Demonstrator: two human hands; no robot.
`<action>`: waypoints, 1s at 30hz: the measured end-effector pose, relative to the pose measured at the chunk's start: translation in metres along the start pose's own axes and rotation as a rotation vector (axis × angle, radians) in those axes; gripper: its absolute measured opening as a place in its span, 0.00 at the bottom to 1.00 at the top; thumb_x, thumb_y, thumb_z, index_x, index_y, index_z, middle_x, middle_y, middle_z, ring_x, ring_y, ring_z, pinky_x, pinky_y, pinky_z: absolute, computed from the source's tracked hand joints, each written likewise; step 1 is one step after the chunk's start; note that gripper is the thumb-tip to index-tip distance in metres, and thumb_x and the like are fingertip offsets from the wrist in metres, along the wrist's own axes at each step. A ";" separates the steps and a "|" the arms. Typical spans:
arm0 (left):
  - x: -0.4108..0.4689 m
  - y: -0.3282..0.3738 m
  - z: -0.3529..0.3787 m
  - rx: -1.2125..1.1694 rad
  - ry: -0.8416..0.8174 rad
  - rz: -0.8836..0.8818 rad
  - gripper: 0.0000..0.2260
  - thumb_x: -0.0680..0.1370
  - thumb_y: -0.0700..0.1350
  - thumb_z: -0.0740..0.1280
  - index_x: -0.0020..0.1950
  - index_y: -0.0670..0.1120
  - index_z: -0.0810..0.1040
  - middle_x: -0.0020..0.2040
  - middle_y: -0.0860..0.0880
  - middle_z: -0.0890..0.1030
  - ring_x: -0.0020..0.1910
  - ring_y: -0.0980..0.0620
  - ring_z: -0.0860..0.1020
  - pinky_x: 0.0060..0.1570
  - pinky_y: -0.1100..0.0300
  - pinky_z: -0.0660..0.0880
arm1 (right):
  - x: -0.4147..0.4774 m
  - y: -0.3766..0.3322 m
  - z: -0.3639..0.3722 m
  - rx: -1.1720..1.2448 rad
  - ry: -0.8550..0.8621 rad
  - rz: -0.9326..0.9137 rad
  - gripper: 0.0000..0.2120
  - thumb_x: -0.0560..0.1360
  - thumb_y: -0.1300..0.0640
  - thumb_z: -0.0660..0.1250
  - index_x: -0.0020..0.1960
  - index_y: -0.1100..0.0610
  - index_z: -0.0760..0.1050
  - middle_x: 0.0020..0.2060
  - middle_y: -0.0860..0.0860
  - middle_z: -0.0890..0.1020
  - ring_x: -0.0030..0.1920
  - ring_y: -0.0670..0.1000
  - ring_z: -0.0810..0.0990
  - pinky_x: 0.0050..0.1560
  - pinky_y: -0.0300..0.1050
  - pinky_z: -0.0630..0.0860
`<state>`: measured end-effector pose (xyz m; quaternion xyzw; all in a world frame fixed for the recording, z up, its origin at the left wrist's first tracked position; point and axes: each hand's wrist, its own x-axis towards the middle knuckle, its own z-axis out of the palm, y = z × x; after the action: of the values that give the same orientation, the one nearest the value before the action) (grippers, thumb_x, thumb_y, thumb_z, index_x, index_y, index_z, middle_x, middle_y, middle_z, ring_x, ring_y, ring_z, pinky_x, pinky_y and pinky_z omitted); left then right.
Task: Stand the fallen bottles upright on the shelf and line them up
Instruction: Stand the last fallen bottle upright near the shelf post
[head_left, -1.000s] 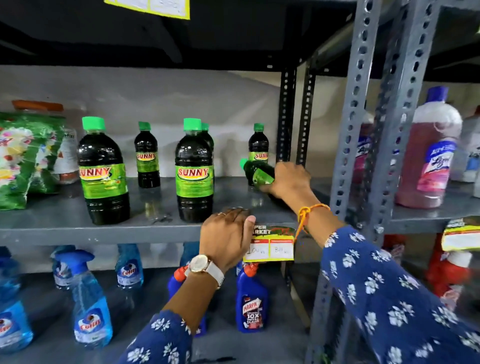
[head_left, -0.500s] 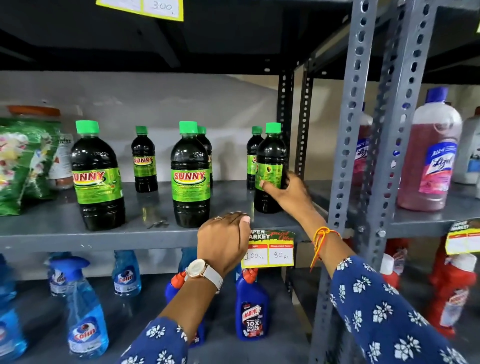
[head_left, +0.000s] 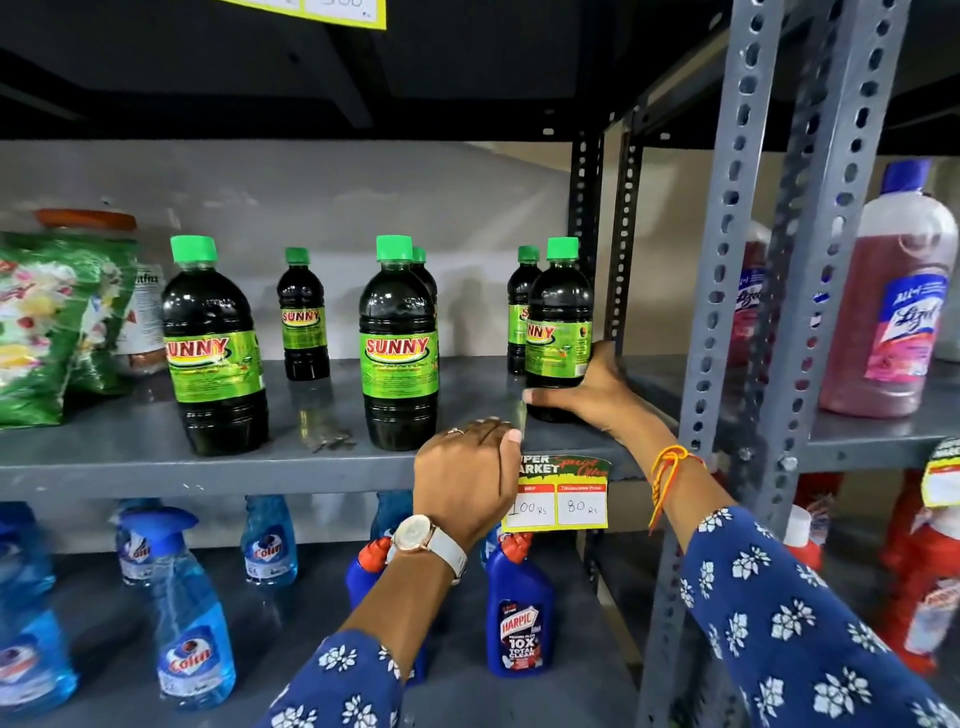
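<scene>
Several dark Sunny bottles with green caps stand upright on the grey shelf (head_left: 130, 457). Three stand at the front: a left bottle (head_left: 213, 353), a middle bottle (head_left: 399, 353) and a right bottle (head_left: 558, 332). Smaller-looking ones stand behind: a back bottle (head_left: 302, 322), a second one (head_left: 518, 312) behind the right bottle, and a third partly hidden behind the middle bottle. My right hand (head_left: 587, 389) wraps the base of the right front bottle, thumb across its front. My left hand (head_left: 467, 478) rests curled on the shelf's front edge, holding no bottle.
A green packet (head_left: 47, 322) and a jar sit at the shelf's left end. A price tag (head_left: 563, 493) hangs on the shelf edge. Blue spray bottles (head_left: 192, 623) and a Harpic bottle (head_left: 519, 618) fill the lower shelf. Slotted steel posts (head_left: 727, 312) stand right; a pink Lizol bottle (head_left: 898, 301) beyond.
My right hand lifted the fallen bottle from its side to upright, then set it at the shelf's front right in line with the others. The left hand stayed on the shelf edge.
</scene>
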<state>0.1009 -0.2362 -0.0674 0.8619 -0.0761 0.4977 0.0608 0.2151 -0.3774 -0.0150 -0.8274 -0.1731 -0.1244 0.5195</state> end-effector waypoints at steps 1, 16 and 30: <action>0.000 0.000 0.000 0.002 -0.005 0.000 0.16 0.76 0.46 0.54 0.39 0.46 0.80 0.36 0.49 0.83 0.32 0.49 0.79 0.31 0.62 0.71 | 0.000 0.001 -0.001 -0.008 0.003 0.007 0.46 0.52 0.46 0.80 0.62 0.58 0.64 0.58 0.53 0.78 0.59 0.53 0.76 0.63 0.52 0.71; -0.001 -0.002 -0.001 -0.034 -0.078 0.013 0.18 0.77 0.47 0.52 0.42 0.45 0.81 0.40 0.47 0.84 0.38 0.48 0.81 0.35 0.59 0.74 | -0.005 -0.003 -0.004 0.062 -0.089 -0.137 0.15 0.62 0.59 0.77 0.44 0.45 0.77 0.50 0.54 0.84 0.52 0.53 0.81 0.59 0.55 0.75; -0.001 -0.003 -0.003 -0.035 -0.094 0.036 0.19 0.78 0.48 0.51 0.44 0.44 0.81 0.40 0.47 0.84 0.37 0.48 0.80 0.36 0.58 0.75 | -0.014 -0.009 -0.005 0.035 -0.076 -0.167 0.16 0.60 0.55 0.78 0.41 0.43 0.75 0.45 0.48 0.83 0.49 0.51 0.81 0.53 0.47 0.75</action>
<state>0.0981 -0.2328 -0.0668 0.8815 -0.1029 0.4564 0.0632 0.1988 -0.3799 -0.0108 -0.8050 -0.2632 -0.1330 0.5147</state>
